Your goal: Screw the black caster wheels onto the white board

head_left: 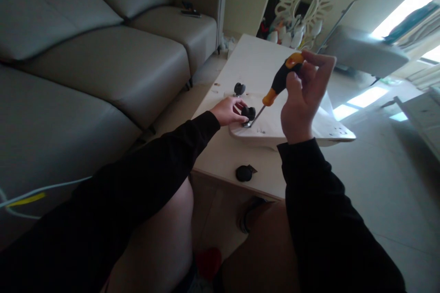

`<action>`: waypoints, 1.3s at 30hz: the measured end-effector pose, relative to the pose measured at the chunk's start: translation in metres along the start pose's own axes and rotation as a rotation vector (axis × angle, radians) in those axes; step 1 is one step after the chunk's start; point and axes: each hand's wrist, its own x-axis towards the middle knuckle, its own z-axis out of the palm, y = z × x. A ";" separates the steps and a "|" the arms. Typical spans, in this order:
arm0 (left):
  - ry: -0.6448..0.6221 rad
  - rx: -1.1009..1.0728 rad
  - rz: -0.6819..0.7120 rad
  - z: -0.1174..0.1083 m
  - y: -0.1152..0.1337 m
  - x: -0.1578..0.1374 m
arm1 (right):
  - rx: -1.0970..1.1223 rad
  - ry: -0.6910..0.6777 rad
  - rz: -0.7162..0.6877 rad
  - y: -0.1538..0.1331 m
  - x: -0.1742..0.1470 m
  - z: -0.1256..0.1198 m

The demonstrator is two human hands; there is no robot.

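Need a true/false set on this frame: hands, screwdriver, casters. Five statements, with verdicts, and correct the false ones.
1. The right hand holds a screwdriver. True.
2. The screwdriver's handle is plain green. False: it is black and orange.
3. The left hand holds a black caster at the white panel. True.
4. The screwdriver's shaft points up at the ceiling. False: it slants down toward the base of that caster.
5. A round black piece lies on the sofa. False: it lies on the table, near its close edge.
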 end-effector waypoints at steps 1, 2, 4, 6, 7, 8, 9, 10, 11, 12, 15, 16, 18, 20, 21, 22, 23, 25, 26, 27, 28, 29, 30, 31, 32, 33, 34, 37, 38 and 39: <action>0.000 -0.005 0.006 0.000 0.000 0.000 | 0.004 -0.024 -0.003 0.002 0.000 0.000; -0.002 -0.011 0.010 0.000 -0.001 0.000 | -0.005 -0.041 -0.001 0.004 0.000 0.000; -0.008 -0.019 0.007 0.000 -0.001 0.000 | -0.036 -0.048 0.001 0.006 0.001 -0.001; -0.011 -0.016 -0.006 0.000 -0.001 0.000 | -0.068 -0.027 -0.001 0.006 0.002 -0.001; -0.010 -0.011 -0.011 0.000 0.000 0.000 | -0.079 -0.012 -0.004 0.006 0.002 -0.001; -0.008 -0.006 -0.012 0.000 -0.001 0.000 | -0.088 0.004 -0.006 0.005 0.002 -0.001; -0.008 -0.003 -0.008 0.000 -0.001 0.000 | -0.093 0.017 -0.009 0.005 0.002 -0.001; -0.009 0.000 0.000 0.000 -0.001 0.000 | -0.090 0.029 -0.014 0.005 0.002 -0.001; -0.011 0.003 0.009 0.000 -0.002 0.000 | -0.077 0.036 -0.023 0.006 0.001 -0.001; -0.013 0.007 0.017 -0.001 -0.003 0.001 | -0.049 0.041 -0.032 0.007 0.001 -0.001; -0.017 0.018 0.031 -0.001 -0.007 0.003 | 0.051 0.022 -0.050 0.009 0.000 -0.002; -0.018 0.019 0.035 -0.001 -0.007 0.003 | 0.062 0.012 -0.047 0.009 0.000 -0.002; -0.018 0.017 0.042 -0.001 -0.008 0.003 | 0.033 0.003 -0.031 0.007 0.001 -0.002; -0.017 0.017 0.033 -0.001 -0.007 0.002 | -0.018 0.028 -0.021 0.003 0.002 -0.003; -0.015 0.017 0.025 -0.001 -0.006 0.002 | -0.041 0.040 -0.016 0.001 0.003 -0.003; -0.013 0.016 0.019 -0.001 -0.006 0.001 | -0.061 0.050 -0.012 0.000 0.003 -0.003; -0.013 0.012 0.015 -0.001 -0.005 0.001 | -0.080 0.055 -0.006 -0.001 0.003 -0.003; -0.012 0.003 0.012 -0.001 -0.004 0.001 | -0.112 0.040 0.017 0.000 0.002 -0.002; -0.011 0.001 0.012 -0.001 -0.003 0.000 | -0.116 0.027 0.028 0.001 0.002 -0.002; -0.011 0.002 0.009 -0.001 -0.003 0.000 | -0.111 0.019 0.034 0.003 0.002 -0.002; -0.013 0.004 0.006 -0.001 -0.002 0.000 | -0.100 0.008 0.038 0.004 0.001 -0.002; -0.013 0.006 0.002 -0.001 -0.002 0.000 | -0.086 0.000 0.041 0.005 0.001 -0.002; -0.012 0.008 -0.002 -0.001 -0.001 0.000 | -0.077 -0.004 0.045 0.006 0.001 -0.002; -0.013 0.008 -0.007 -0.001 0.000 0.000 | -0.074 -0.007 0.049 0.006 0.001 -0.002; -0.010 0.006 -0.013 -0.001 0.000 -0.001 | -0.079 -0.010 0.055 0.006 0.001 -0.003; -0.007 0.003 -0.016 -0.001 0.000 -0.001 | -0.089 -0.012 0.061 0.005 0.001 -0.003; -0.004 -0.001 -0.017 -0.001 0.001 -0.001 | -0.099 -0.014 0.067 0.004 0.002 -0.004; -0.007 -0.001 -0.006 -0.001 0.000 -0.001 | -0.107 0.000 0.064 0.001 0.003 -0.004; -0.010 0.003 -0.003 -0.001 -0.001 -0.001 | -0.108 0.010 0.063 0.001 0.004 -0.004; -0.013 0.008 -0.002 -0.001 -0.002 -0.001 | -0.112 0.017 0.063 0.000 0.003 -0.004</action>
